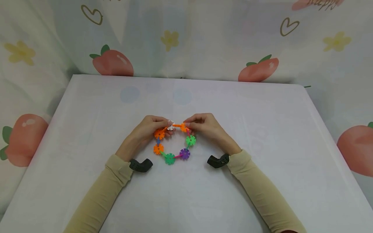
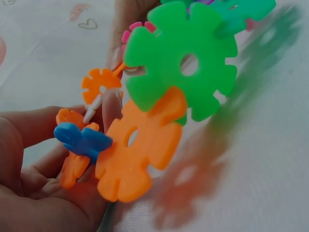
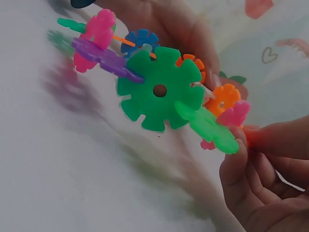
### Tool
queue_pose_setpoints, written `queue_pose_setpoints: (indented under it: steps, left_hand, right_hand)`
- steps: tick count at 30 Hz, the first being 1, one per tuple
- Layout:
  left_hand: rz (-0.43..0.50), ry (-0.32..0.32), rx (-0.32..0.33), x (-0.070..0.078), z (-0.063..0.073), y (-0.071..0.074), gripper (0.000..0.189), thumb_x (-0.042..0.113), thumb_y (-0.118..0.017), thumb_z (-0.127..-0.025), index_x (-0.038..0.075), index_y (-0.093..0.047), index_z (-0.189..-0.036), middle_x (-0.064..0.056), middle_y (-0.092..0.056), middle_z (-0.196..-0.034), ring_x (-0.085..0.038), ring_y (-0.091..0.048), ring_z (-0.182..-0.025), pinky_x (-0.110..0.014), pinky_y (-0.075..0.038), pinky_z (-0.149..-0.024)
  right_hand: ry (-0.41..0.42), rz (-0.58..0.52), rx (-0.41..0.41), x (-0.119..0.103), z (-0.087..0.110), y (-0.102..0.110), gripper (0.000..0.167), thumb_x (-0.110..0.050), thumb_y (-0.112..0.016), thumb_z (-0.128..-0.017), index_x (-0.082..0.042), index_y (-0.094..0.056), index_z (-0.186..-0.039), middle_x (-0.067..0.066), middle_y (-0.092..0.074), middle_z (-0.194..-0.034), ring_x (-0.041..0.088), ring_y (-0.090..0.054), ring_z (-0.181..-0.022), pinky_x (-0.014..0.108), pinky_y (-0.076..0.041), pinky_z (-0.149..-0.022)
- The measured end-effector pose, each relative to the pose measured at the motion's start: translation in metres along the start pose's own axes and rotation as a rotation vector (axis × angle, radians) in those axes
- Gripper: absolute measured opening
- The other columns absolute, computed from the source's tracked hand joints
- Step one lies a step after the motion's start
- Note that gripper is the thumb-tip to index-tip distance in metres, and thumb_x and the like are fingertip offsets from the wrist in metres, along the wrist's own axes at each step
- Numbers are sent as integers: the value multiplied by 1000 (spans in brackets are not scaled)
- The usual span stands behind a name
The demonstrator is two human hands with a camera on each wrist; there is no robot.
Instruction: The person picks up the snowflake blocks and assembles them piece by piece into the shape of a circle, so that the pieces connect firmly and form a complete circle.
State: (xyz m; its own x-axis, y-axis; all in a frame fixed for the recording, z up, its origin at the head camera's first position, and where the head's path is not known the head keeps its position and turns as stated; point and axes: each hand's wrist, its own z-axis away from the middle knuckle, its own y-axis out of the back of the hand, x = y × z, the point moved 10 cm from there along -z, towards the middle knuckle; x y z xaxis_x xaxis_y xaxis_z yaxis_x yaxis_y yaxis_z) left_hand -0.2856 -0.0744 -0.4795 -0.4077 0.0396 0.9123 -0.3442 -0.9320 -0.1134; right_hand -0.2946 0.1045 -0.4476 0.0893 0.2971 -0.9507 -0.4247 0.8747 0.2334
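A ring of snowflake-shaped plastic discs (image 1: pixel 172 142) in orange, green, purple, white, blue and pink hangs between both hands above the white table (image 1: pixel 87 106). My left hand (image 1: pixel 148 128) pinches the orange disc (image 1: pixel 159 133) at the ring's upper left. In the left wrist view its fingers curl round an orange disc (image 2: pixel 73 159) and a blue connector (image 2: pixel 82 139). My right hand (image 1: pixel 204 125) pinches the orange piece (image 1: pixel 183 127) at the upper right, beside a white disc (image 1: pixel 170 125). In the right wrist view its fingertips (image 3: pixel 263 140) hold the pink and green pieces (image 3: pixel 212 128).
A cloth printed with peaches, flowers and hearts (image 1: pixel 113 63) hangs behind and beside the table. Black wrist cameras (image 1: pixel 141 165) sit on both cream sleeves. Bare white tabletop surrounds the ring on all sides.
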Motion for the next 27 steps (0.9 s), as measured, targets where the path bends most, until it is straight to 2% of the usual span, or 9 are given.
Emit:
queue_pose_setpoints:
  steps: [5,10,16,19,23,27]
  left_hand:
    - [26,-7,18,0,-1,0,32,15,-67,-100,-10,-70,-119,-10,-78,-85,-16,-75,-73,-26,-61,-71]
    - [60,-8,48,-1,-1,0,32,12,-67,-100,-12,-68,-121,-12,-77,-85,-18,-75,-72,-27,-62,-70]
    - [43,-16,53,1,-2,-3,32,11,-67,-100,-12,-69,-121,-12,-77,-86,-18,-75,-72,-29,-63,-74]
    - [32,-1,52,2,-1,-3,32,13,-68,-100,-11,-69,-122,-14,-78,-88,-19,-76,-73,-30,-63,-77]
    - [-61,-14,34,8,-1,-1,34,18,-64,-103,-7,-69,-124,-17,-77,-103,-22,-77,-84,-33,-61,-88]
    - [-282,-69,58,21,-4,5,36,29,-63,-103,2,-72,-126,-13,-74,-119,-21,-69,-108,-37,-52,-105]
  right_hand:
    - [46,12,14,-4,-3,0,19,-4,-68,-96,6,-75,-111,4,-75,-83,11,-65,-65,22,-56,-65]
    - [56,-20,24,-4,-5,-1,18,-2,-69,-95,9,-74,-109,4,-74,-81,10,-64,-63,21,-56,-63]
    - [74,39,39,-4,-3,-1,15,-1,-68,-95,5,-76,-107,7,-76,-90,9,-62,-66,20,-53,-63]
    - [76,65,40,-3,-3,-2,16,-6,-69,-96,2,-77,-108,8,-76,-91,11,-61,-68,21,-52,-64]
    - [18,66,29,4,-6,0,19,-19,-72,-98,-8,-78,-111,6,-76,-98,14,-64,-76,22,-55,-70]
    - [-67,21,32,14,-9,11,22,-24,-71,-98,-11,-77,-114,6,-74,-105,15,-65,-83,23,-56,-76]
